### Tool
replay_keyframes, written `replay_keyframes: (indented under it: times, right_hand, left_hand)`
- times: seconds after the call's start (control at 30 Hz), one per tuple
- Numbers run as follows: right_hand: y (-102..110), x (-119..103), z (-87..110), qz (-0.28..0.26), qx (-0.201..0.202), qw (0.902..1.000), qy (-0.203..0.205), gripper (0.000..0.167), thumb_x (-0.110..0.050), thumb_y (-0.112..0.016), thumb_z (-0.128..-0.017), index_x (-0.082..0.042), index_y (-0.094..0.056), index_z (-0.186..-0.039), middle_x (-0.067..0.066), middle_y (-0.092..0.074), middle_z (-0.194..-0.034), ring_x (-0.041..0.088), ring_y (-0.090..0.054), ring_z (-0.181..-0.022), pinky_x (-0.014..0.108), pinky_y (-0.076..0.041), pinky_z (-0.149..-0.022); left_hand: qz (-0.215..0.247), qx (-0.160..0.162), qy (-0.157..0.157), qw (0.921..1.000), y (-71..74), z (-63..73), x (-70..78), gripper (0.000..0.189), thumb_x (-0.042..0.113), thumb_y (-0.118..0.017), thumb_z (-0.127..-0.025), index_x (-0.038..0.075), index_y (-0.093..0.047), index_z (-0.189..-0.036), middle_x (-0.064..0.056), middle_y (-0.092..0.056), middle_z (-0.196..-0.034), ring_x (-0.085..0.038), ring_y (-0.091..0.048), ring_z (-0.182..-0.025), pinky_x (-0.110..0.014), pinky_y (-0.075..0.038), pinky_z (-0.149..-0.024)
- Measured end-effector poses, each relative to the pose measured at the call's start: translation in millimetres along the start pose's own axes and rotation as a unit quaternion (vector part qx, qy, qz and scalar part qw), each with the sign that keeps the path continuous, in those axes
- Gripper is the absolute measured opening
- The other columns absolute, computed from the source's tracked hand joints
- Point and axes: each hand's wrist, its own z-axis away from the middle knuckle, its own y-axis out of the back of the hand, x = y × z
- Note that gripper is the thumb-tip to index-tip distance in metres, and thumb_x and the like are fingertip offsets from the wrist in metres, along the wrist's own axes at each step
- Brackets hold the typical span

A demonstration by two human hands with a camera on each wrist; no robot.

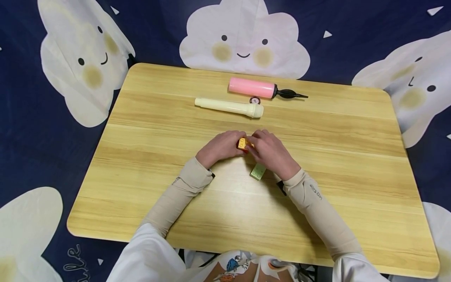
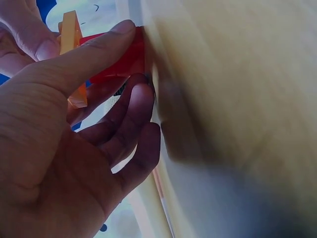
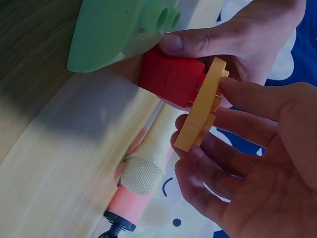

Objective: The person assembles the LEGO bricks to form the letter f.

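Between the two hands a red toy brick point(image 3: 171, 77) stands on the table, with a flat orange brick point(image 3: 200, 111) tilted at its studs. My left hand point(image 1: 222, 148) grips the red brick, thumb on one side and fingers on the other, as the left wrist view shows. With thumb and fingers my right hand point(image 1: 272, 152) pinches the orange brick; in the right wrist view a gap shows at one side between it and the red studs. Close below the right hand lies a light green brick point(image 1: 258, 171), partly covered by that hand in the head view.
Beyond the hands a cream toy microphone point(image 1: 225, 106) lies across the table point(image 1: 141, 188). Behind it are a pink hand pump point(image 1: 251, 87) with a black nozzle and a small dark round piece point(image 1: 255, 100). A dark blue cloth with clouds surrounds the table.
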Motion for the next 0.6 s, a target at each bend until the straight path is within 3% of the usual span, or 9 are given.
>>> replay_keyframes:
  times: [0.6]
  right_hand:
    - [-2.0,1.1,-1.7,-0.006,-0.004,0.9999,-0.008,0.029,-0.015,-0.068,-0.096,-0.001,-0.070,-0.121,0.016,-0.066,-0.105,0.031,-0.058,-0.094,0.043,-0.051,-0.080]
  left_hand:
    - [-0.007,0.000,-0.005,1.0000,-0.9,-1.2,-1.0,0.041,0.027,-0.077,-0.090,0.009,-0.063,-0.124,-0.005,-0.067,-0.116,-0.019,-0.062,-0.102,-0.035,-0.050,-0.088]
